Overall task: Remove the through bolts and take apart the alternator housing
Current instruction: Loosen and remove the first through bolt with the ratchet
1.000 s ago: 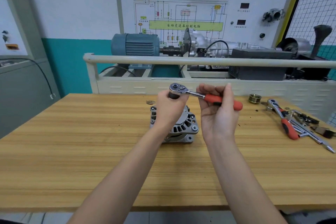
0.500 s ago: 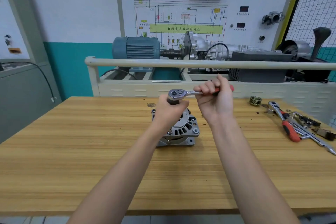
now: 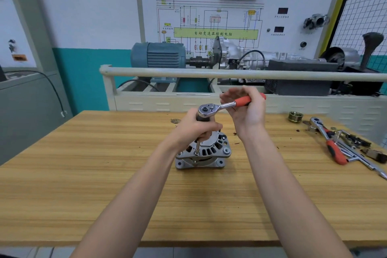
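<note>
- Two hands work one ratchet (image 3: 225, 105) over the wooden table (image 3: 83, 174), where the alternator (image 3: 206, 153) stands near the middle, its flat end down and its vented end up.
- Compared with a second ago, the ratchet's orange handle has swung from pointing right and slightly toward the person to pointing right and away, toward the rail; this reads as one stroke of turning a through bolt, so the loosening is probably under way and the housing is not yet apart.
- At the table's right edge, well apart from the alternator, lie a second ratchet (image 3: 328, 140) with loose tools, and a small ribbed pulley (image 3: 294, 116) near the back edge.
- The left hand (image 3: 196, 130) is curled around the extension bar just below the ratchet head, keeping it upright; the bar's socket end (image 3: 196, 154) sits on the alternator's near rim.
- The right hand (image 3: 247, 109) holds the orange handle with fingers wrapped loosely over it, palm turned toward the camera, wrist raised above the table.
</note>
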A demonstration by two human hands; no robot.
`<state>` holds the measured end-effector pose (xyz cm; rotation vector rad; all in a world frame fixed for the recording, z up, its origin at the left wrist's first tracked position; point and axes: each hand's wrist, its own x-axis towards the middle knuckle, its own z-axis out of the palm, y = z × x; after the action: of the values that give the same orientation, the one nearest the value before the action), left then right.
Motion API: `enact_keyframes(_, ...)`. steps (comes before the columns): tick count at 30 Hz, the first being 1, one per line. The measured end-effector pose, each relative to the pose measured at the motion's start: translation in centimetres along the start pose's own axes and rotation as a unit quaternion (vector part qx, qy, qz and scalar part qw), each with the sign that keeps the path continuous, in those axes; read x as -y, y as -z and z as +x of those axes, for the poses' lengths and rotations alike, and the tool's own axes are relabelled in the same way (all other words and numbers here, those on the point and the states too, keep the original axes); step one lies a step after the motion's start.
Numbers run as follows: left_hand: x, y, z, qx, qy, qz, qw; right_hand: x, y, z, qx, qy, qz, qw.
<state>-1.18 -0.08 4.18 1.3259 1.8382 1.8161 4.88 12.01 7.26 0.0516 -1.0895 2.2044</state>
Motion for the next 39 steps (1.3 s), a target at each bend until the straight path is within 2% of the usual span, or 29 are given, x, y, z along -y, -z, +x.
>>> enact_keyframes(2,0.2,-0.4,0.3,-0.054,0.010,0.001,0.998,0.1,-0.1,-0.3,0.028,-0.021,0.103,0.994)
enact_keyframes(5,0.8,-1.3,0.7,-0.184,0.019,-0.029,0.982,0.1,-0.1,-2.2,0.082,-0.039,0.264,0.960)
enact_keyframes(7,0.9,-2.1,1.0,-0.255,0.015,-0.034,0.966,-0.2,0.0,-3.8,0.082,-0.005,0.283,0.956)
enact_keyframes(9,1.0,-2.7,1.2,-0.288,0.005,-0.038,0.957,-0.5,-0.2,-5.1,0.072,0.028,0.274,0.959)
enact_keyframes(12,1.0,-2.6,0.8,-0.260,0.007,-0.019,0.965,0.0,-0.7,-5.0,0.035,0.032,0.263,0.964)
enact_keyframes(14,0.8,-1.8,0.3,-0.189,0.013,0.005,0.982,0.6,-1.0,-3.5,0.010,0.002,0.273,0.962)
enact_keyframes(17,0.0,-0.5,-0.2,-0.055,0.004,0.021,0.998,1.1,-1.6,-1.1,0.005,-0.088,0.289,0.953)
enact_keyframes(19,-0.4,-0.4,-0.2,-0.022,-0.002,0.011,1.000,1.3,-2.0,-0.3,0.019,-0.127,0.296,0.947)
enact_keyframes(22,0.1,-1.0,0.1,-0.087,-0.014,-0.007,0.996,1.2,-2.2,-0.7,0.016,-0.107,0.306,0.946)
enact_keyframes(25,0.6,-2.2,0.5,-0.203,-0.036,-0.016,0.978,0.5,-1.8,-2.7,-0.021,-0.039,0.318,0.947)
enact_keyframes(27,0.8,-2.8,0.8,-0.280,-0.053,-0.033,0.958,-0.1,-1.8,-4.5,-0.018,0.009,0.311,0.950)
enact_keyframes(29,1.0,-3.2,0.8,-0.307,-0.064,-0.035,0.949,-0.4,-1.9,-5.7,-0.011,0.039,0.302,0.953)
enact_keyframes(31,1.2,-3.2,0.7,-0.290,-0.063,-0.028,0.955,-0.2,-2.0,-5.5,-0.009,0.037,0.298,0.954)
enact_keyframes(33,1.0,-2.6,0.4,-0.241,-0.051,-0.014,0.969,0.2,-1.9,-4.1,-0.018,0.006,0.307,0.951)
enact_keyframes(37,-0.1,-0.5,-0.3,-0.042,-0.014,0.021,0.999,1.3,-2.1,-1.0,0.029,-0.130,0.293,0.947)
enact_keyframes(39,-0.3,-0.2,-0.3,0.005,0.007,0.015,1.000,1.5,-2.3,0.0,0.054,-0.180,0.287,0.939)
